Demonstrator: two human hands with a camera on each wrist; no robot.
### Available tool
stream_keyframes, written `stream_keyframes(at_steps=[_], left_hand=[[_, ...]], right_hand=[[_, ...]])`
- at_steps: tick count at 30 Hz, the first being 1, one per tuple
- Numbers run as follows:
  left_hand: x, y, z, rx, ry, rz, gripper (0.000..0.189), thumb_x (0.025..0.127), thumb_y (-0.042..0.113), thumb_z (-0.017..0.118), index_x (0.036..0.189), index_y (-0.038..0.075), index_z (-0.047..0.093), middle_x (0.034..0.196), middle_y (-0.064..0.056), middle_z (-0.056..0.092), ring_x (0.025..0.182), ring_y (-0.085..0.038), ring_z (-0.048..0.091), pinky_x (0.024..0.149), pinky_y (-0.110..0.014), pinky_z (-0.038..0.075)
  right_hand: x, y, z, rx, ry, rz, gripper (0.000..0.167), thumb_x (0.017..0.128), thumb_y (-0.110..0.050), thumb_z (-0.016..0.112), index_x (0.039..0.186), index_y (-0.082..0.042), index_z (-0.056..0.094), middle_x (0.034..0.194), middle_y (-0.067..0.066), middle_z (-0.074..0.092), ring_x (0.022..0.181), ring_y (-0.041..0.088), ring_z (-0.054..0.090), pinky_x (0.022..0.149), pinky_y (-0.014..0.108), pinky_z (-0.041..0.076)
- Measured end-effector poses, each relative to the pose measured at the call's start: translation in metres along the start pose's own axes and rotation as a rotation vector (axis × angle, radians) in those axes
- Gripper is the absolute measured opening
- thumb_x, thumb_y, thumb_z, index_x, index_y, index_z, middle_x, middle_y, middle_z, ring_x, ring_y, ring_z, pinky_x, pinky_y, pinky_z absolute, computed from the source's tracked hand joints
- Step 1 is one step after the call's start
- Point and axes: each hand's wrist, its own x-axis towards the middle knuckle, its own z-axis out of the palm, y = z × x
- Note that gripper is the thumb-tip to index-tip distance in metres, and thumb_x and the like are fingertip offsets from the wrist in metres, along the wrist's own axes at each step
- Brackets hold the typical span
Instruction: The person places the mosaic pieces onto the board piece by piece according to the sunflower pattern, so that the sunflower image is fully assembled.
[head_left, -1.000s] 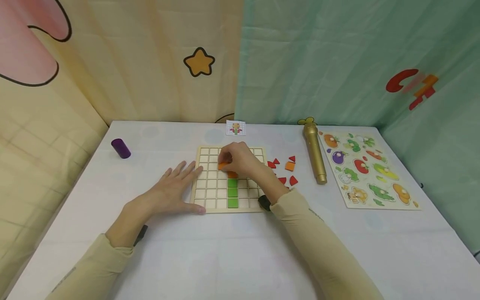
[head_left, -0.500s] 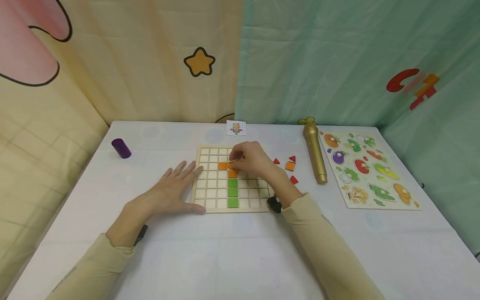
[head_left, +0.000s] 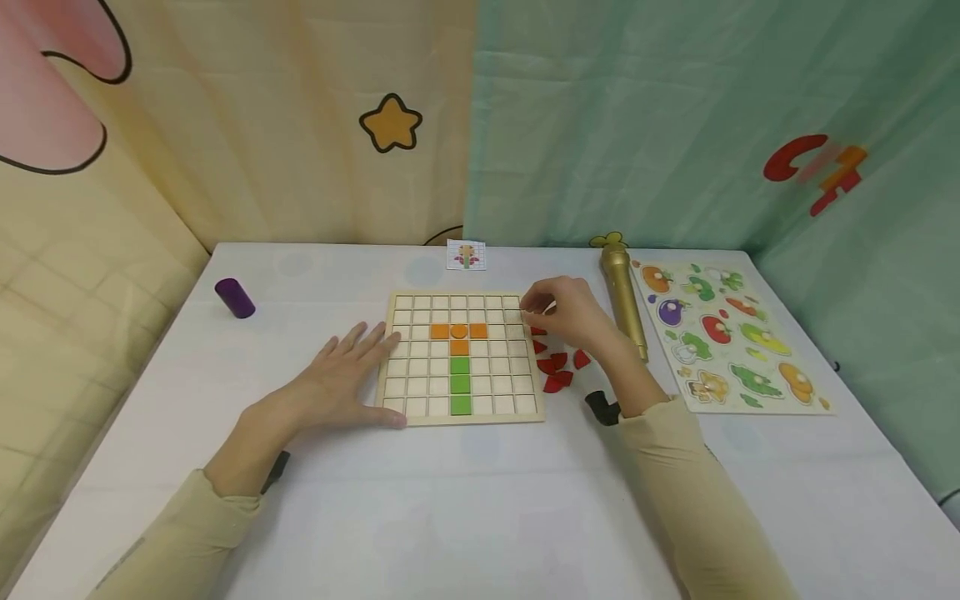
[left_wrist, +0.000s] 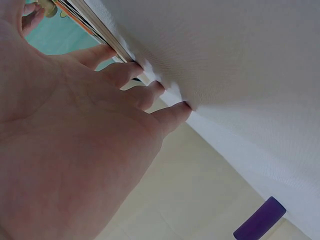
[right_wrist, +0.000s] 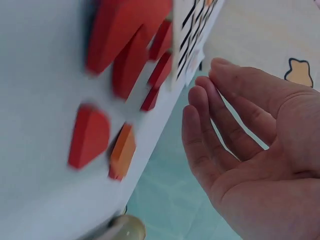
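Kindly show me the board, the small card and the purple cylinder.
Board (head_left: pixel 500 384), head view: a bare square, lower right.
Small card (head_left: pixel 467 256), head view: its printed middle.
Purple cylinder (left_wrist: pixel 259 219), left wrist view: middle of its side.

The cream board (head_left: pixel 501 365) has a dark-lined grid pattern; its tiles (head_left: pixel 460 384) are orange and green, the loose pieces (right_wrist: pixel 90 137) red and orange. The cylinder (head_left: pixel 235 298) is purple, the microphone (head_left: pixel 625 300) gold.
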Motion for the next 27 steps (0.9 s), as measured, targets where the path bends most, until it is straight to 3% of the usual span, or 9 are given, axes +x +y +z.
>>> stream_keyframes(at_steps=[10,27], left_hand=[[0.002,-0.002,0.001,0.018,0.01,0.02,0.122,0.079,0.071,0.08,0.168,0.006,0.025,0.175,-0.023,0.015,0.161,-0.05,0.007,0.126,-0.073,0.009],[0.001,-0.001,0.002,0.004,0.005,0.006,0.122,0.079,0.071,0.08,0.168,0.009,0.025,0.176,-0.022,0.015,0.162,-0.049,0.007,0.127,-0.072,0.007]], right_hand=[[-0.024,0.027,-0.016,-0.074,0.012,0.125,0.019,0.092,-0.004,0.079,0.111,0.001,0.075,0.103,0.016,0.075,0.095,0.03,0.067,0.09,0.044,0.061],[-0.026,0.036,-0.011,-0.148,0.03,0.138,0.02,0.088,-0.005,0.084,0.106,-0.002,0.075,0.099,0.013,0.075,0.091,0.029,0.063,0.086,0.042,0.06]])
